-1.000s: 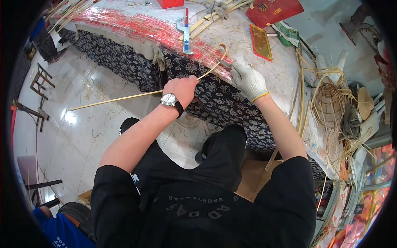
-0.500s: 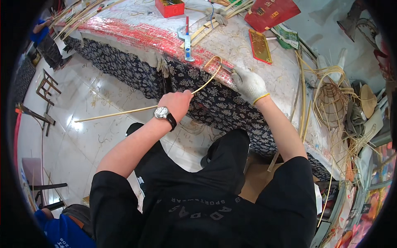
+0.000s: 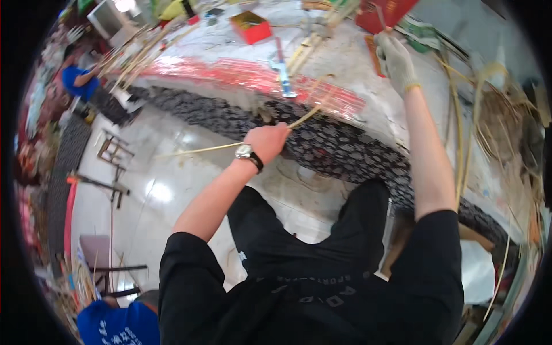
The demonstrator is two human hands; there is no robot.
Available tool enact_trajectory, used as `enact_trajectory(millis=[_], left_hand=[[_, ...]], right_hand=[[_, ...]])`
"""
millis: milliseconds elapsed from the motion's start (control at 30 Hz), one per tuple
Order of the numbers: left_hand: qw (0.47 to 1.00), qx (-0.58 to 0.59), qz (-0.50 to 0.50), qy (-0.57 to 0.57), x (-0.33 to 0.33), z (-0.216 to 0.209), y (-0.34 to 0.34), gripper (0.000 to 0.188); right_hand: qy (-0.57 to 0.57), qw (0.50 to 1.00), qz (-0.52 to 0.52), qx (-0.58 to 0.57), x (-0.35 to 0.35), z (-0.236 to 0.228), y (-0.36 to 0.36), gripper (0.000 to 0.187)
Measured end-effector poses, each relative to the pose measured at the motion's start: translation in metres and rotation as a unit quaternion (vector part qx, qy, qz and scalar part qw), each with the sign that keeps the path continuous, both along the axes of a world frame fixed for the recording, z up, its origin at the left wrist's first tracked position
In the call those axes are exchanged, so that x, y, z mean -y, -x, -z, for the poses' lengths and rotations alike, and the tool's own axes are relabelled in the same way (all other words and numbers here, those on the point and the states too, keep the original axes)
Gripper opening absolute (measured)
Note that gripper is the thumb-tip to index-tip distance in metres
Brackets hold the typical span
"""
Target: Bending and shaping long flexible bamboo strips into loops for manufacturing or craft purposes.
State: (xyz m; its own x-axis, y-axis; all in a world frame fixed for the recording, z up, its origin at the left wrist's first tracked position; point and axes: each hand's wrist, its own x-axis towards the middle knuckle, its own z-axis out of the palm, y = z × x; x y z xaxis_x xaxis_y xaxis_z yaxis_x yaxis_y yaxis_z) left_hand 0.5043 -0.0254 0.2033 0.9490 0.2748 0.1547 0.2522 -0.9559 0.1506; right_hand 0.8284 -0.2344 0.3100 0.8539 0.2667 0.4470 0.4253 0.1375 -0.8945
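Note:
My bare left hand [image 3: 267,142], with a watch at the wrist, is closed round a thin pale cane strip [image 3: 215,149]. One end of the strip reaches left over the floor; the other bends into a hook above the table's near edge. My right hand [image 3: 398,62], in a white knitted glove, is raised over the far right of the table. A thin tool [image 3: 380,16] sticks up from its fingers in front of a red bag [image 3: 397,12]; blur hides its kind. By the table edge stands a blue and silver tool [image 3: 283,77] with a red bar.
A red box [image 3: 250,27] stands on the white-topped table [image 3: 218,54], beside loose strips. Partly behind my glove lies a red tray [image 3: 372,52]. Cane coils and a woven basket [image 3: 499,118] are at right. People in blue [image 3: 83,85] are at far left and lower left, near wooden stools [image 3: 113,150].
My right hand has moved up and away from the strip's bent end, taking the tool with it. My left hand keeps its hold on the strip. The whole view has shifted and turned.

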Motion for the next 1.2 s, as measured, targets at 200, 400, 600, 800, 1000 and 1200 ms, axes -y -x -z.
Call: enact_trajectory(millis=[200, 400, 600, 800, 1000, 1200], left_hand=[[0.998, 0.032, 0.045, -0.017, 0.006, -0.057, -0.004, 0.027], [0.879, 0.261, 0.146, 0.372, -0.024, -0.098, 0.001, 0.030], [0.534, 0.347, 0.190, 0.748, -0.014, -0.146, 0.025, 0.029], [0.329, 0.489, 0.316, 0.744, -0.033, -0.151, 0.049, 0.029], [0.369, 0.526, 0.094, 0.760, -0.024, -0.127, 0.076, 0.022], [0.767, 0.607, -0.112, 0.177, -0.076, -0.090, 0.147, 0.034]], right_hand=[[0.111, 0.926, -0.028, 0.359, -0.027, 0.024, 0.027, 0.028], [0.073, 0.992, -0.075, -0.064, 0.012, -0.014, 0.052, 0.033], [0.090, 0.976, -0.166, 0.108, -0.011, -0.018, 0.134, 0.032], [0.173, 0.919, -0.210, 0.284, -0.001, -0.033, 0.255, 0.020], [0.288, 0.880, -0.154, 0.346, 0.008, -0.040, 0.232, 0.017], [0.389, 0.798, -0.193, 0.419, 0.024, -0.072, 0.156, 0.014]])
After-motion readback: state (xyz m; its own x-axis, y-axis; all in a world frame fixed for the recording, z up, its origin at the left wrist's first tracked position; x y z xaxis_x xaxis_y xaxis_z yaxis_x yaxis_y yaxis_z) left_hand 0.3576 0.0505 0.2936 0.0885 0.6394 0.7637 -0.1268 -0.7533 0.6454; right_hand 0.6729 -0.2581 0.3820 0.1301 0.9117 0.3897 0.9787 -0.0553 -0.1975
